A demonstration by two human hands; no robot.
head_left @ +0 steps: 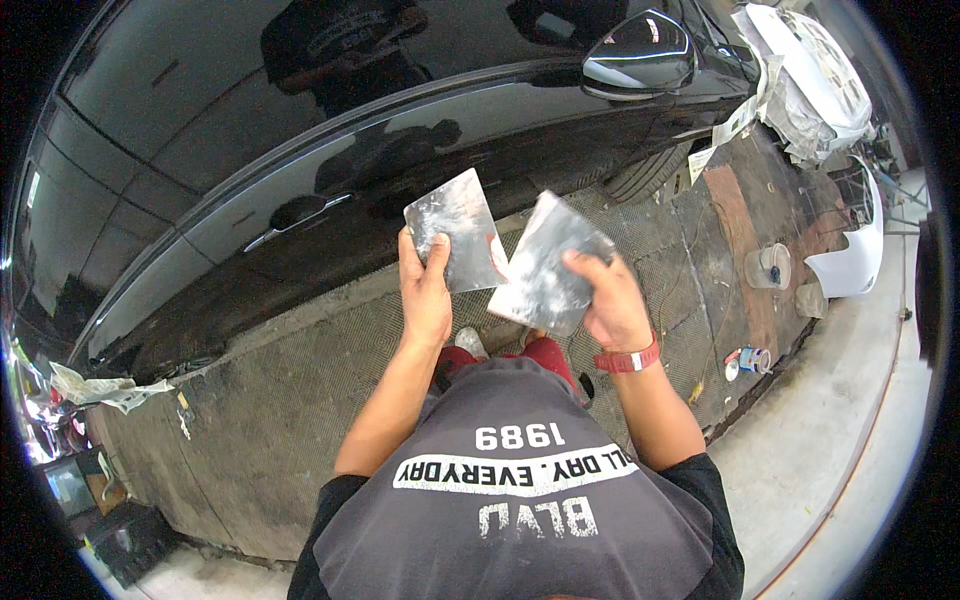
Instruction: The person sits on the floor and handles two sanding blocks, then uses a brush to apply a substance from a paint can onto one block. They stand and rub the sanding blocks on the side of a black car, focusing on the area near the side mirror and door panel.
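Note:
My left hand grips a thin, flat, dark square plate by its lower left edge, thumb on top. Whitish smears cover the plate's face. A similar dark plate, also streaked with white, is pinched in my right hand, its thumb over the face and the fingers hidden underneath. A red watch is on the right wrist. The plates tilt away from each other, their near corners close together; I cannot tell if they touch. Beyond them stands a glossy black car, touched by neither hand.
The car's side mirror juts out at the upper right, above a tyre. On the right are a paper-masked white car part, a curved white panel, a bucket and a can. Dark matting covers the floor.

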